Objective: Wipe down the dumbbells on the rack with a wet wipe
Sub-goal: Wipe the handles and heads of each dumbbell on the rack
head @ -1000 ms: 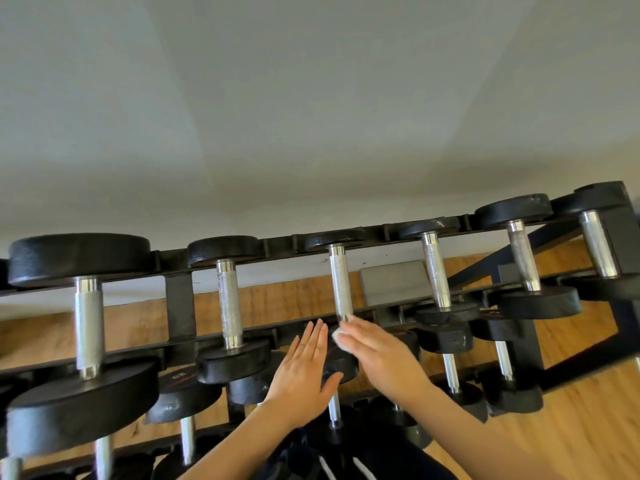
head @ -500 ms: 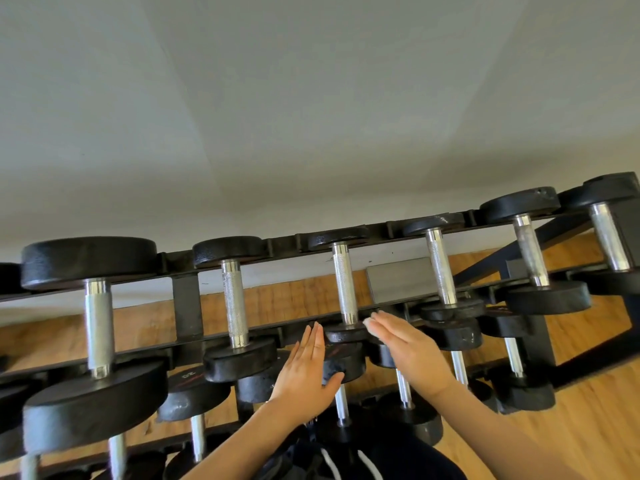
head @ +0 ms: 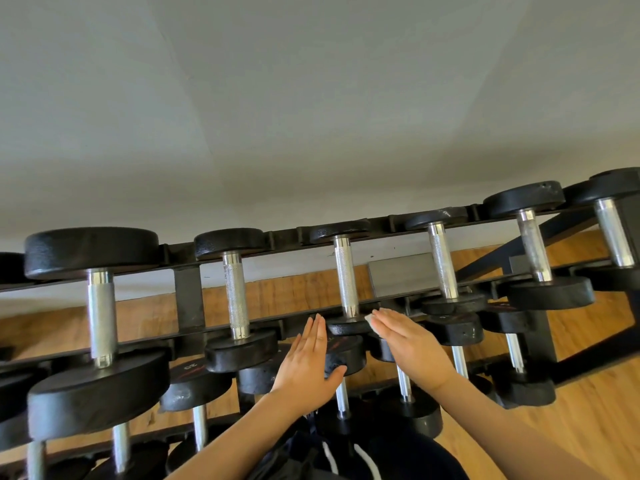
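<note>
A black rack (head: 188, 296) carries rows of black dumbbells with knurled steel handles. The middle top-row dumbbell (head: 345, 278) stands between my hands. My right hand (head: 412, 344) lies flat with straight fingers and presses a small white wet wipe (head: 371, 321) against the right side of that dumbbell's near head (head: 348, 329). Only a corner of the wipe shows past my fingertips. My left hand (head: 310, 362) is flat, fingers straight, resting on the left side of the head of a lower-row dumbbell (head: 346, 355), thumb under its edge.
Larger dumbbells (head: 98, 306) fill the rack to the left, smaller ones (head: 446, 268) to the right. Lower rows of dumbbells sit close under my hands. A grey wall rises behind the rack and wooden floor (head: 588, 420) lies to the right.
My right hand with the wipe has slid down from the handle's lower end onto the near head's right side. My left hand has stayed flat against the lower head.
</note>
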`<state>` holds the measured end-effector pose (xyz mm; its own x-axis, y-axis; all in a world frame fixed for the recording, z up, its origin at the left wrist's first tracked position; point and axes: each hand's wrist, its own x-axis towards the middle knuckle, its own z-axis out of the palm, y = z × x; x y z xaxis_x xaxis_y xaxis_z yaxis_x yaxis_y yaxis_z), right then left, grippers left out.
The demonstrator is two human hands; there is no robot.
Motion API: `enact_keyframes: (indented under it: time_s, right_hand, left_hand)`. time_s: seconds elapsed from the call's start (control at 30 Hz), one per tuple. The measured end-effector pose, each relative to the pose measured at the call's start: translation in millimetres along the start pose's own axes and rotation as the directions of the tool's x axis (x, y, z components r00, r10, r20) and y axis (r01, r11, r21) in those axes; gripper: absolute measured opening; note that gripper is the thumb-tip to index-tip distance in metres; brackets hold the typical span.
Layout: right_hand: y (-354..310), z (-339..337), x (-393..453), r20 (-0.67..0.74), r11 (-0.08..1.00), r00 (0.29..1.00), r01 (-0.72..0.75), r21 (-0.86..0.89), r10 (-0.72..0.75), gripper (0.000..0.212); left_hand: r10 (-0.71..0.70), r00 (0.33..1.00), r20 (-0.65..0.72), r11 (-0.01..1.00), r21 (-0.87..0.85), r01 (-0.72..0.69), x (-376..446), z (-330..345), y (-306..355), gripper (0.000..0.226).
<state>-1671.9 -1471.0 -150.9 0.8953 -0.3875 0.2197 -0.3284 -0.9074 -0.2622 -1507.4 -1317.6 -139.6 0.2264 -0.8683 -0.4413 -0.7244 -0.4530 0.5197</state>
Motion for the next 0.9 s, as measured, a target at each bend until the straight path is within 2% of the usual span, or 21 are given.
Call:
enact_keyframes:
  time_s: [0.13,0.17,0.23,0.37,0.5,0.6,0.67,0.8,0.83,0.9]
  right_hand:
    - [-26.8,8.9,24.6,-0.02,0.975,0.974,0.224,-0.006,-0.224,0.031]
    - [-32.2,12.6,30.1,0.012,0.961,0.961,0.276,0.006,-0.276,0.032]
    - [-35.8,18.7,38.8,0.068,0.936,0.934,0.35,0.026,-0.351,0.046]
    - [-34.5,21.9,41.3,0.132,0.91,0.903,0.415,-0.018,-0.409,0.054]
    - [-25.5,11.0,28.3,0.124,0.941,0.934,0.338,0.004,-0.336,0.061]
    - [-14.2,2.3,20.1,0.046,0.965,0.966,0.25,0.076,-0.253,0.055]
    - [-6.4,-2.6,13.6,0.046,0.98,0.983,0.174,0.091,-0.179,0.052]
    - [12.2,-7.0,-0.7,0.061,0.97,0.986,-0.162,0.18,0.154,0.058]
    - [9.8,-8.9,1.5,0.07,0.965,0.982,-0.184,0.186,0.174,0.063]
    - [0.6,-4.6,6.3,0.04,0.988,0.996,-0.081,0.131,0.076,0.059]
  left_hand:
    - [-0.017,0.999,-0.033,1.0,-0.014,0.017,0.0,4.0,1.4,0.085]
    - [-0.025,0.999,-0.044,1.0,-0.009,0.024,0.4,5.4,1.8,0.084]
    - [-0.039,0.997,-0.064,0.999,-0.017,0.038,0.8,7.5,3.3,0.082]
    - [-0.041,0.997,-0.069,0.999,-0.027,0.039,0.5,8.6,2.0,0.081]
    - [-0.058,0.998,-0.03,0.998,-0.013,0.057,-3.5,7.4,-1.5,0.081]
    - [-0.07,0.997,-0.02,0.997,-0.021,0.07,-6.4,6.2,-2.2,0.082]
    - [-0.073,0.997,-0.03,0.997,-0.029,0.072,-6.6,4.1,-2.2,0.082]
    - [-0.042,0.997,-0.058,0.999,-0.008,0.042,-2.2,-2.7,1.8,0.081]
    - [-0.031,0.998,-0.058,0.999,0.003,0.031,-0.2,-4.0,3.8,0.081]
    - [-0.011,0.999,-0.043,1.0,0.021,0.012,3.8,-5.6,7.7,0.08]
